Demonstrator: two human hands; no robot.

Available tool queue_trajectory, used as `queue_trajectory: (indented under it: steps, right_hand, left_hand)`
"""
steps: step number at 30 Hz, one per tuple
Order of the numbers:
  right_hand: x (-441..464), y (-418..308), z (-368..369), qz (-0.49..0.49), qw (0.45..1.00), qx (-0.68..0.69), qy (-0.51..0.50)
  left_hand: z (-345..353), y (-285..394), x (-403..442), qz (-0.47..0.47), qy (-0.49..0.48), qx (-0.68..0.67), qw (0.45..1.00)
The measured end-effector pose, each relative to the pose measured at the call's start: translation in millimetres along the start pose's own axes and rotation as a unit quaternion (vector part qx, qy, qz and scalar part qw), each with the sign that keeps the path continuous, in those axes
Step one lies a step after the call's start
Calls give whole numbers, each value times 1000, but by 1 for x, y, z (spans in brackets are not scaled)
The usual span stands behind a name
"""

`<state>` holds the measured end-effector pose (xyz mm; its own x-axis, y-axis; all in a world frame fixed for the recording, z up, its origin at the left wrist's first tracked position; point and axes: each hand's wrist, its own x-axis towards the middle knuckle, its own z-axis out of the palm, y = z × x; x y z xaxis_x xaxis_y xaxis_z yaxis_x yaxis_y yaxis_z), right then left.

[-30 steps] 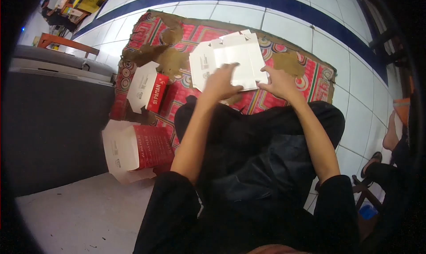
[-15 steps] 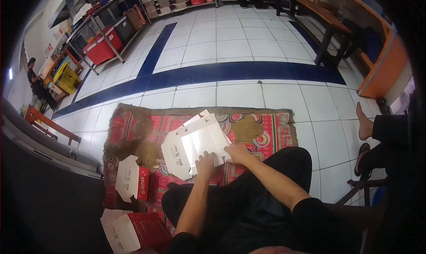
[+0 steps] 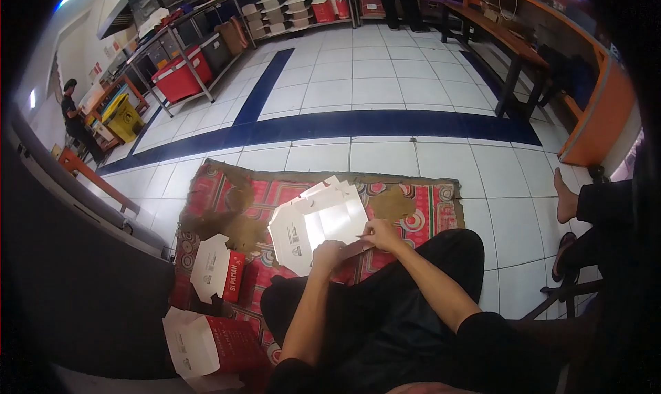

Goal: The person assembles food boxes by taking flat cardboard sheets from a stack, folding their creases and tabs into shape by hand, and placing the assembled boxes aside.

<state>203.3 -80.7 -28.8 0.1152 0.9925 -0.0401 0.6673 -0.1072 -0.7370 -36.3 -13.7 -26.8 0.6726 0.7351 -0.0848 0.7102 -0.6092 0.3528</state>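
Left hand [image 3: 328,255] and right hand [image 3: 381,235] at the near edge of the white carton [image 3: 297,237]

Largest on my feed is the tiled floor [image 3: 385,158], white with blue bands. On it I see the patterned mat [image 3: 441,213], red with worn brown patches, in front of the wearer's crossed legs [image 3: 406,284]. Beyond stands the wooden bench [image 3: 497,37], far right; a co-worker [image 3: 74,122] stands far left, near the yellow bin [image 3: 122,120].

The white carton lies opened out on the mat, just ahead of the legs, tilted in my view. Its far edges look layered; I can't tell how many sheets.

At lower left I have the large red box [image 3: 237,346], with the small red box [image 3: 234,277], marked SI PAMAN, just beyond it, both with white flaps.

Smallest, the hands: the right pinches the carton's near-right edge between thumb and fingers; the left curls over the near edge, but I can't tell whether it pinches.
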Motion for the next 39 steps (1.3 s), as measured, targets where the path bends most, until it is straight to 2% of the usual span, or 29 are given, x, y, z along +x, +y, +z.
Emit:
queue_trajectory:
  steps: [1,3,4,6,7,8,9,10,12,13,15,18,21,22,24,28,30,33,34,36,37,38,39]
  right_hand:
    - [1,-1,-1,-2,1000,-2,0]
    - [2,-1,0,-59,982,157,91]
    - [5,-1,2,-59,982,155,91]
    - [9,-7,4,-131,963,193,138]
    - [7,-11,0,-130,963,192,139]
    - [3,-13,-4,-138,971,169,95]
    - [-2,-13,-8,-146,978,142,52]
    - [-8,-16,-10,-144,979,136,52]
    - [-21,-18,-12,-164,978,125,32]
    - [-24,-18,-12,-165,979,114,31]
    - [-33,-21,-12,-216,972,58,78]
    - [-52,-35,-11,-156,977,81,117]
    - [-62,-42,-8,-180,971,60,148]
    - [-65,-46,-7,-182,973,46,138]
    - [-70,-55,-4,-107,981,79,143]
    - [-62,-20,4,-78,982,52,165]
    - [-58,-17,7,-21,965,156,211]
    - [-57,-24,4,13,948,179,261]
    - [-53,-4,4,11,949,175,260]
    - [-37,52,4,46,961,95,254]
    - [-32,71,1,58,963,67,253]
    - [-34,81,0,-31,973,-37,224]
    - [-39,78,0,-72,972,-89,207]
  left_hand:
    - [-3,0,-1,-1,24,-16,1000]
    - [-14,7,1,-35,44,-37,998]
    - [-22,13,1,-69,61,-57,994]
    - [-28,15,2,-71,95,-88,989]
    - [-31,17,1,-74,126,-105,984]
    - [-33,18,0,-76,155,-123,977]
    - [-36,21,-1,-63,169,-123,976]
    - [-40,23,1,-61,169,-129,975]
    - [-45,28,3,-16,104,-59,993]
    - [-45,31,3,-14,110,-67,992]
    - [-43,36,0,126,80,-25,989]
    - [-37,42,-1,168,64,-68,981]
    - [-22,39,-1,185,89,-106,973]
    - [-22,39,-2,182,98,-120,971]
    - [-27,39,-2,143,91,-132,977]
    - [-25,43,-4,151,151,-200,956]
    - [-26,44,1,139,154,-256,944]
    - [-27,49,1,146,186,-296,926]
    - [-33,49,-2,146,190,-299,924]
    - [-46,50,-11,172,194,-213,942]
    - [-46,49,-8,176,194,-215,941]
    - [-43,48,-7,187,204,-236,932]
    - [-40,49,-7,198,212,-257,922]
